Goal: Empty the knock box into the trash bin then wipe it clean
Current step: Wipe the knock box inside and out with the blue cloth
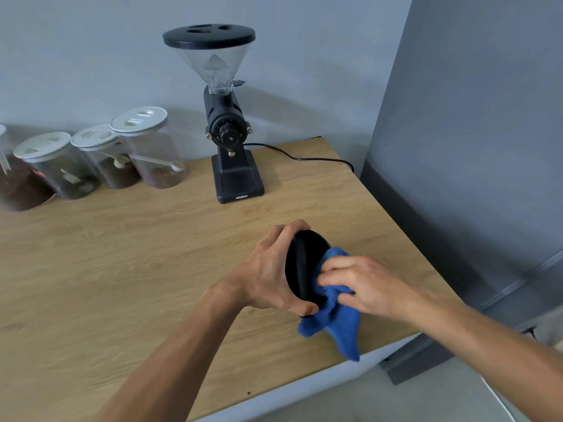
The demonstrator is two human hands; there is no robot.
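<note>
The black round knock box (304, 263) is tipped on its side above the wooden counter, its opening facing right. My left hand (271, 269) grips it around the body from the left. My right hand (362, 284) presses a blue cloth (335, 318) into the box's opening; the cloth's loose end hangs down toward the counter's front edge. The inside of the box is mostly hidden by the cloth and my fingers. No trash bin shows in this view.
A black coffee grinder (228, 132) with a clear hopper stands at the back of the wooden counter (122, 269), its cord running right. Several lidded jars (146, 147) of coffee line the back left. A grey cabinet wall (472, 147) borders the right edge.
</note>
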